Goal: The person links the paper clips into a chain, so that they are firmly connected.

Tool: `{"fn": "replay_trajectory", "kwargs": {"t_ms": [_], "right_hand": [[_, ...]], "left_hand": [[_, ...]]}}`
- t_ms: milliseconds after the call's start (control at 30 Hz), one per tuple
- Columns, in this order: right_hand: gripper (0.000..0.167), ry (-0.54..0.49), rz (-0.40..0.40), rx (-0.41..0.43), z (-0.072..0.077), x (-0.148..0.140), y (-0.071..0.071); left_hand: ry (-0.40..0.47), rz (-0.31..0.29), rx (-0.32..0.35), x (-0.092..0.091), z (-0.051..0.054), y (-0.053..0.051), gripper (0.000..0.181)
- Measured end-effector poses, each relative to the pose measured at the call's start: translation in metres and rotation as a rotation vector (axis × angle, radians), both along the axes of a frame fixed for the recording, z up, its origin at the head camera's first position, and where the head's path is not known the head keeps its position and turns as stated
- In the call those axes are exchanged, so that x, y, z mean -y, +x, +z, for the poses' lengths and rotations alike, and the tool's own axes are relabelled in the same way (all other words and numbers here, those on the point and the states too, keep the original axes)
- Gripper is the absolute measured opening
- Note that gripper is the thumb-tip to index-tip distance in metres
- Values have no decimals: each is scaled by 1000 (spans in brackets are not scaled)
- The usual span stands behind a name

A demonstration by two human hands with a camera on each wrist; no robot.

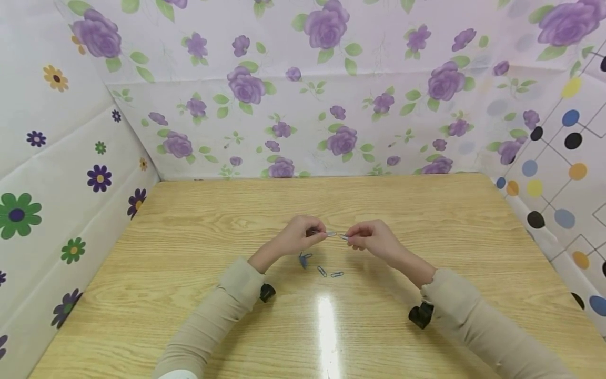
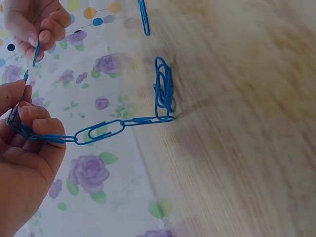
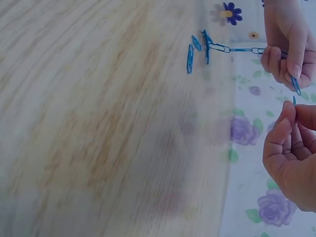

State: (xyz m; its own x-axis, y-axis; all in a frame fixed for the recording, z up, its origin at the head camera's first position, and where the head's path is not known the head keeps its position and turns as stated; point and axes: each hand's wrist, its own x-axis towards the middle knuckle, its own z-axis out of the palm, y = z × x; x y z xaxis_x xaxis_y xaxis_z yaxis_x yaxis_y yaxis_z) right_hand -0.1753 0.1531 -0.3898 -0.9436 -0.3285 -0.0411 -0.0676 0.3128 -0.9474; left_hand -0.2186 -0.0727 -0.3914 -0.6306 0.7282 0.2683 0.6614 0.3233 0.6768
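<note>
A person's left hand [image 1: 303, 235] pinches one end of a chain of blue paper clips [image 2: 99, 132] between thumb and fingers, the end clip pointing toward the other hand. The right hand [image 1: 374, 241] pinches a single blue paper clip [image 1: 344, 237] between thumb and fingertips. The two clip tips face each other, near but with a small gap between them, above the middle of the table. The chain passes along the left hand's curled fingers and drops to a small bunch of clips [image 1: 303, 261] at the tabletop. Just beside the bunch, two loose paper clips [image 1: 329, 272] lie flat and apart from each other.

Both forearms reach in from the near side in beige sleeves [image 1: 215, 321], a black device [image 1: 421, 315] at each wrist. The table [image 1: 189, 252] has a pale yellow-brown wood-grain top, glossy enough that a white streak of reflected light [image 1: 327, 337] runs toward the near edge. Behind it hangs a white covering with purple roses and green leaves [image 1: 327, 25], creased across the middle. The left wall [image 1: 52, 158] carries green, purple and orange daisies; the right wall [image 1: 549, 179] shows coloured dots joined by thin dark lines
</note>
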Motion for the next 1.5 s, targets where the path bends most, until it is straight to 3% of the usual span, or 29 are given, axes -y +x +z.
{"fn": "replay_trajectory", "kwargs": {"t_ms": [233,667,1000,1333,1500], "right_hand": [[20,-110,-1,74,2,4,-2],[25,-329,-50,262,6,9,-1],[27,-504,-47,391,12,14,-1],[27,-557,-46,449,13,17,-1],[28,-546,-45,456,13,18,-1]], "left_hand": [[18,-57,-153,-4,0,2,9],[99,-63,-318,-8,2,7,9],[152,-13,-348,-12,0,11,11],[168,-6,-353,-12,0,12,11],[145,-8,-319,-11,1,11,10]]}}
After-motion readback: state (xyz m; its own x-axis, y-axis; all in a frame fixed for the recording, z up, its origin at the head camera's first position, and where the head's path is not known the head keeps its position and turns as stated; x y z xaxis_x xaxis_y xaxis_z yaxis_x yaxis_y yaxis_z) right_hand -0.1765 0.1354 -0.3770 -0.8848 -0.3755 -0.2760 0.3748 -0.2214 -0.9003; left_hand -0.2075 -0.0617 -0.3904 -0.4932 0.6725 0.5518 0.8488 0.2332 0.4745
